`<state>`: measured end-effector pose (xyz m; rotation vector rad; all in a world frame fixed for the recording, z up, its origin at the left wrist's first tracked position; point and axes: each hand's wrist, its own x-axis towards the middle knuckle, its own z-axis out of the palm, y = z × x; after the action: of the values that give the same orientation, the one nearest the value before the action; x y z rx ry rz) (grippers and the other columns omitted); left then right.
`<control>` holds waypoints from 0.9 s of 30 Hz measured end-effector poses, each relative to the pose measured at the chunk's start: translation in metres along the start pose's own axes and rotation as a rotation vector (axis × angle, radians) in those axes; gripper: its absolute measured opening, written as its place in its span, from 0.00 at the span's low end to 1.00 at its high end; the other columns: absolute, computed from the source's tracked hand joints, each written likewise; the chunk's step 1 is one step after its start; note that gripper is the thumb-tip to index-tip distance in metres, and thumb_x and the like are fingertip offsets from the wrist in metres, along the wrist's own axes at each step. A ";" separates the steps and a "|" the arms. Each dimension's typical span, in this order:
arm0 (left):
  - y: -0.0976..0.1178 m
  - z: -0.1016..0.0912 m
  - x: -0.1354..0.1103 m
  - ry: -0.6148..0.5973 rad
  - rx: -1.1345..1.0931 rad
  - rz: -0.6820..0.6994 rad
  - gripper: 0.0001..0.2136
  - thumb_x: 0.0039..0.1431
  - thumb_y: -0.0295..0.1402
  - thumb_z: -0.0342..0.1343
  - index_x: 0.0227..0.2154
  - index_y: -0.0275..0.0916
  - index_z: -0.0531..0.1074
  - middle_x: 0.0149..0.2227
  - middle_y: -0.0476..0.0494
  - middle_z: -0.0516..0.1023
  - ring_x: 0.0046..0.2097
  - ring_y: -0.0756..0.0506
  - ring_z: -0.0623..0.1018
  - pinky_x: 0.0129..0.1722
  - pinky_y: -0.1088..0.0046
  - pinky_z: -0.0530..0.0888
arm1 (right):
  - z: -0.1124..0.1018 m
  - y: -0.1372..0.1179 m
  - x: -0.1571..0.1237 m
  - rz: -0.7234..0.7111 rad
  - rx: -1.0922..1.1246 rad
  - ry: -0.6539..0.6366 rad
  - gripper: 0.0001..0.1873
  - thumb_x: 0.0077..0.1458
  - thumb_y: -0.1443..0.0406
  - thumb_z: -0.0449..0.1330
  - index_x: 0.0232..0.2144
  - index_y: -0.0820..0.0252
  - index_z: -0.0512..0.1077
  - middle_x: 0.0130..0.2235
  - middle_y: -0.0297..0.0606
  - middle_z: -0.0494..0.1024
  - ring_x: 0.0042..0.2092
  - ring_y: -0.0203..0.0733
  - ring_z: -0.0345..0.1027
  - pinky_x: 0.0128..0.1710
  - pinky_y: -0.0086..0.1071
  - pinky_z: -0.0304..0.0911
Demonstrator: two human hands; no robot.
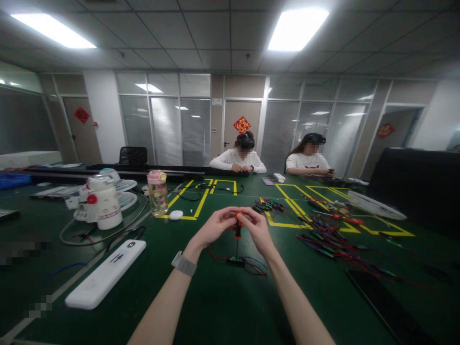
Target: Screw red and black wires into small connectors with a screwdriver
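Note:
Both of my hands meet in front of me around an upright screwdriver point(237, 232) with a red and black handle. My left hand point(220, 224), with a watch on its wrist, has its fingers closed on the handle from the left. From the other side my right hand point(253, 225) pinches the same handle near its top. The thin shaft points straight down to a small green circuit board point(235, 260) on the table; whether the tip touches a screw is too small to tell. Red and blue wires point(257, 266) run out from the board.
A heap of wired boards point(330, 237) spreads over the green table at right, with a dark flat panel point(383, 299) nearer me. On the left are a white power bank point(108, 274), a white flask point(107, 203) and a pink-lidded bottle point(157, 194). Two people sit opposite.

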<state>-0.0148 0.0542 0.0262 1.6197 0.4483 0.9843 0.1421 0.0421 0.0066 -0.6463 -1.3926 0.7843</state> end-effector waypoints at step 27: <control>-0.001 0.002 0.001 0.036 -0.020 -0.009 0.19 0.53 0.42 0.62 0.45 0.37 0.74 0.41 0.42 0.78 0.43 0.44 0.76 0.43 0.68 0.72 | 0.005 0.001 -0.001 0.041 0.016 0.037 0.11 0.48 0.57 0.65 0.33 0.56 0.80 0.35 0.38 0.79 0.36 0.42 0.70 0.33 0.32 0.66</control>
<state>-0.0123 0.0539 0.0254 1.5828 0.4684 1.0094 0.1372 0.0417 0.0051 -0.6754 -1.3413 0.8118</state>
